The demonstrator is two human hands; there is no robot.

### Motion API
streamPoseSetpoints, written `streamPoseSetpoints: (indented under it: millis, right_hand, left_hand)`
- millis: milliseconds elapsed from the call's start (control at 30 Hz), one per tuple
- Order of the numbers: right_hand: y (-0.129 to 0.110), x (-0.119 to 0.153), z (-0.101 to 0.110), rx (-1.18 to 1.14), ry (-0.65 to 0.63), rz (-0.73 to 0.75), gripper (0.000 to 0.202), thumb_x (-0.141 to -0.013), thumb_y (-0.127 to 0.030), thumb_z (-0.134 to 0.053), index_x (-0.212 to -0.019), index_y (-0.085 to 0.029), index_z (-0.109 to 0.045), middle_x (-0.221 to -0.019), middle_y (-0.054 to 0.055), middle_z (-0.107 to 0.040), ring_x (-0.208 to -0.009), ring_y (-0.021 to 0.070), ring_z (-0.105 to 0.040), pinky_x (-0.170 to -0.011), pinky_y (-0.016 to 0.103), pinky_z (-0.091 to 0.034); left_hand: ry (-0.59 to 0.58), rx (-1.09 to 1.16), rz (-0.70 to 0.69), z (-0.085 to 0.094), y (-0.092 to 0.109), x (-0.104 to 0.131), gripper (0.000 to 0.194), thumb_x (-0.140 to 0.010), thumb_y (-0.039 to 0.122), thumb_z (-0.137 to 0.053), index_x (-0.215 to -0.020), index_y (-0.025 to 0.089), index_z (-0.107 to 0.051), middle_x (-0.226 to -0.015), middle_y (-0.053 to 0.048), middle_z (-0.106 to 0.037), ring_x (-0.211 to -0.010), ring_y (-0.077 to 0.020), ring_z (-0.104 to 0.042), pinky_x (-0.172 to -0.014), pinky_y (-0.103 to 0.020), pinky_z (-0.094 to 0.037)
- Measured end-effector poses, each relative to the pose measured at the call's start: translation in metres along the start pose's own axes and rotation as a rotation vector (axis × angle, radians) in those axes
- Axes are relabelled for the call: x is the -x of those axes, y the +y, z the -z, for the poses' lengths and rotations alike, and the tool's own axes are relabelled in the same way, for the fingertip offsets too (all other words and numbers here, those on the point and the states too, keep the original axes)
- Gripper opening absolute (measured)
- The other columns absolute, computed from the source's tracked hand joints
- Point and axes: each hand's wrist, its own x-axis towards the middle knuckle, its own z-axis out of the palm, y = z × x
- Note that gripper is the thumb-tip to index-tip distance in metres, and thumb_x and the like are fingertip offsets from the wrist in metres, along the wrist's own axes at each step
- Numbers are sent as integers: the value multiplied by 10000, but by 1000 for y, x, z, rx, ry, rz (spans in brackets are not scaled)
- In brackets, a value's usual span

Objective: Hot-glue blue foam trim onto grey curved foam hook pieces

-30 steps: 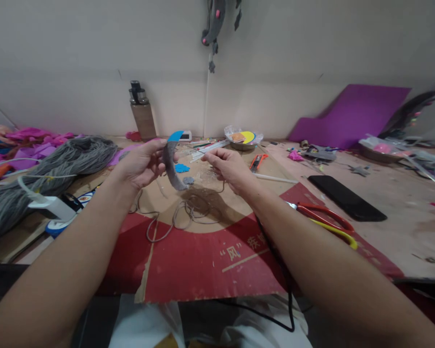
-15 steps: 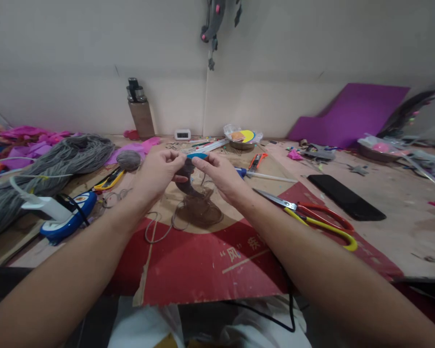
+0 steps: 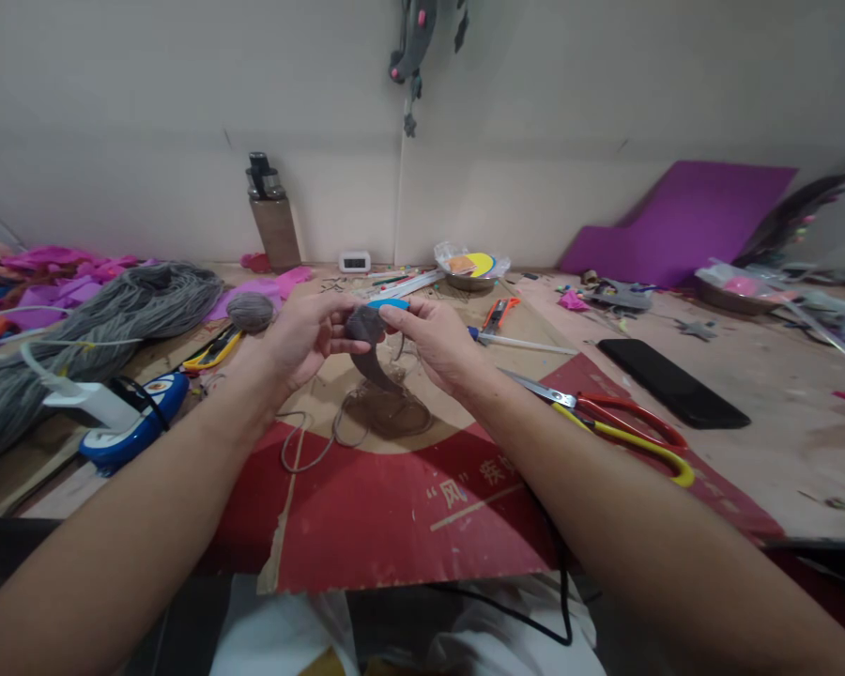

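Observation:
A dark grey, yarn-wrapped curved piece, crescent-like, (image 3: 375, 364) is held up over the middle of the cardboard, with a bare blue part (image 3: 391, 305) at its top. My left hand (image 3: 299, 343) has its fingers closed on the wrapped part from the left. From the right, my right hand (image 3: 437, 343) pinches the blue end between thumb and fingers. Loose grey yarn (image 3: 398, 418) lies in loops below the piece. Scissors (image 3: 598, 413) with red and yellow handles rest beside my right forearm.
Red-and-brown cardboard (image 3: 366, 526) covers the table front. Left are a grey yarn hank (image 3: 155, 300), a yarn ball (image 3: 251, 311), a yellow cutter (image 3: 213, 348) and a blue power strip (image 3: 141, 432). Right lies a black phone (image 3: 672, 380). A purple sheet (image 3: 697, 221) leans on the wall.
The curved piece has turned slightly, so more of its wrapped side shows. My left fingers have spread a little along it; my right hand keeps its pinch at the blue end.

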Motion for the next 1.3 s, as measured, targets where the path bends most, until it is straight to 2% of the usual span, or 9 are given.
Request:
streamPoseSetpoints:
  millis: [267, 433, 700, 933, 1000, 1100, 1300]
  right_hand:
    - [1, -1, 1, -38, -69, -14, 219, -757, -402, -684, -746, -186, -648, -716, -9, -626, -693, 115, -519, -729, 275, -406]
    - [-4, 0, 3, -43, -128, -25, 245, -747, -420, -698, -721, -192, -614, -694, -23, -560, -653, 102, -455, -657, 269, -375]
    - [-12, 5, 1, -187, -153, -66, 292, -716, -373, -749, -929, -223, -617, -798, -37, -571, -604, 71, -457, -595, 253, -394]
    - [-15, 7, -3, -153, -221, -17, 283, -752, -441, -714, -827, -197, -593, -708, -35, -553, -561, 67, -409, -500, 230, -294]
    - [-15, 8, -4, -129, -199, -21, 319, -739, -473, -721, -778, -201, -559, -683, -43, -530, -548, 66, -388, -493, 227, -289]
    - [-14, 8, -6, -83, -124, -15, 338, -716, -463, -735, -726, -204, -518, -662, -58, -485, -542, 62, -363, -490, 221, -299]
    - [-10, 7, -4, 71, 15, 52, 244, -765, -369, -688, -717, -201, -519, -645, -47, -505, -565, 83, -438, -528, 236, -373]
  left_hand:
    - [-38, -74, 11, 4, -4, -4, 171, -729, 294, -713, -783, 133, -702, -780, -70, -727, -661, -140, -673, -502, -178, -537]
    - [29, 72, 34, 9, -3, -8, 84, -737, 216, -678, -763, 136, -686, -704, -35, -698, -598, -112, -652, -457, -150, -496]
    - [-67, 237, 122, 4, -2, -6, 96, -790, 182, -619, -785, 116, -689, -676, -54, -675, -572, -109, -630, -457, -160, -482]
    - [-132, 236, 99, 1, -8, -4, 105, -764, 228, -667, -820, 142, -691, -711, -52, -651, -567, -111, -592, -366, -150, -369]
    - [-134, 202, 79, -1, -12, -4, 109, -760, 257, -693, -812, 161, -687, -698, -43, -634, -570, -111, -574, -371, -155, -365]
    - [-114, 156, 29, -6, -17, -3, 107, -751, 269, -723, -762, 180, -666, -693, -20, -620, -591, -103, -546, -463, -172, -448]
    - [-98, 143, -70, -12, -18, 1, 72, -759, 204, -687, -816, 159, -682, -905, -45, -690, -815, -142, -621, -679, -253, -553]
